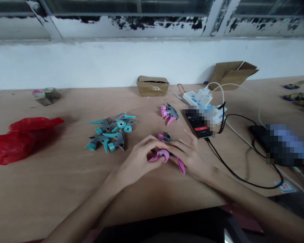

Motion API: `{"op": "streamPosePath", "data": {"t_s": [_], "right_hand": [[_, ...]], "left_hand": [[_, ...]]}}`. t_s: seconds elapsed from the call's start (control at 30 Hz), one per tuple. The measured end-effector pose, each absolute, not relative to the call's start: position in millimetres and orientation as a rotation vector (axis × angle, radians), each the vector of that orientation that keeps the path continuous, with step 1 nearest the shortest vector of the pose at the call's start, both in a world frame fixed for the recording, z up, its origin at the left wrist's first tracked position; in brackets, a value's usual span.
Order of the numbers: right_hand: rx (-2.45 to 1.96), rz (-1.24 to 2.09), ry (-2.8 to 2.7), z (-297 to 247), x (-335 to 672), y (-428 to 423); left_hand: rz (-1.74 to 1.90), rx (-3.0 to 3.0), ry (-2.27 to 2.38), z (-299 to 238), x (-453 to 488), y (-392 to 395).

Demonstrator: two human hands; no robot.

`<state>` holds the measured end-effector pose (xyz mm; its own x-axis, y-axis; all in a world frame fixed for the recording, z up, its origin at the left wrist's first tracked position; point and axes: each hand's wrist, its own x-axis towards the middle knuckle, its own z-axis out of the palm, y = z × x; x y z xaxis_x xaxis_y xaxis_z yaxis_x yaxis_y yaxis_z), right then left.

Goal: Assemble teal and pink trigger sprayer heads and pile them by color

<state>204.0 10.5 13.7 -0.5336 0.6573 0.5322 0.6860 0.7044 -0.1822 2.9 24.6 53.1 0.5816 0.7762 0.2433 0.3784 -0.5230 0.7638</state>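
My left hand (139, 158) is closed around the pink collar of a pink-and-grey spray trigger head (164, 154), thumb below and fingers above. My right hand (188, 156) lies over the grey part of it, with its fingers bent against it. A pink trigger lever (181, 166) sticks out beneath the right hand; whether it belongs to the same head is hidden. Just beyond my fingers lies another pink-and-grey spray head (165, 137), partly covered. Farther back rests a small group of pink-and-grey spray heads (170, 112).
Several teal-and-grey spray heads (112, 131) lie piled to the left. A red plastic bag (22, 138) is at far left. Cardboard boxes (152, 87) stand by the wall. To the right are a phone (197, 123), a power strip (191, 98) and a looping black cable (233, 177).
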Motion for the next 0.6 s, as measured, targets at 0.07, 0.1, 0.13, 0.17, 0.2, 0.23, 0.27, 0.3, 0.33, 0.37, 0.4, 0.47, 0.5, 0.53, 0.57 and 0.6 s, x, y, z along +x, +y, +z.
{"op": "streamPosePath", "data": {"t_s": [0.07,0.1,0.13,0.17,0.2,0.23,0.27,0.3,0.33,0.37,0.4,0.47,0.5,0.53,0.57,0.6], "right_hand": [[-0.982,-0.122,-2.342,15,197,22],[-0.974,-0.14,-2.345,14,193,27],[-0.973,-0.149,-2.345,12,189,30],[-0.982,-0.149,-2.34,9,186,33],[-0.997,-0.144,-2.329,6,184,34],[-1.013,-0.137,-2.316,2,182,34],[-1.028,-0.126,-2.306,-1,181,34],[-1.044,-0.111,-2.299,-4,181,34],[-1.058,-0.094,-2.292,-6,181,33],[-1.07,-0.075,-2.283,-7,181,33],[-1.081,-0.056,-2.27,-8,181,33],[-1.109,-0.028,-2.236,-8,182,32],[-1.121,-0.018,-2.222,-7,182,32],[-1.132,-0.01,-2.214,-6,181,32],[-1.141,-0.004,-2.209,-6,180,32],[-1.148,0.001,-2.205,-5,180,32]], "left_hand": [[0.764,2.207,0.926,57,-5,32],[0.771,2.243,0.944,58,-8,35],[0.779,2.282,0.968,57,-10,38],[0.787,2.323,0.995,55,-10,39],[0.796,2.367,1.022,51,-10,40],[0.804,2.414,1.047,48,-9,40],[0.81,2.459,1.068,43,-8,39],[0.815,2.502,1.083,40,-6,38],[0.82,2.542,1.09,36,-4,37],[0.834,2.575,1.094,34,-3,36],[0.853,2.598,1.094,32,-2,35],[0.906,2.618,1.085,31,0,34],[0.938,2.614,1.081,31,0,33],[0.97,2.601,1.079,30,1,33],[1.005,2.578,1.083,30,2,33],[1.037,2.546,1.095,30,3,32]]}}
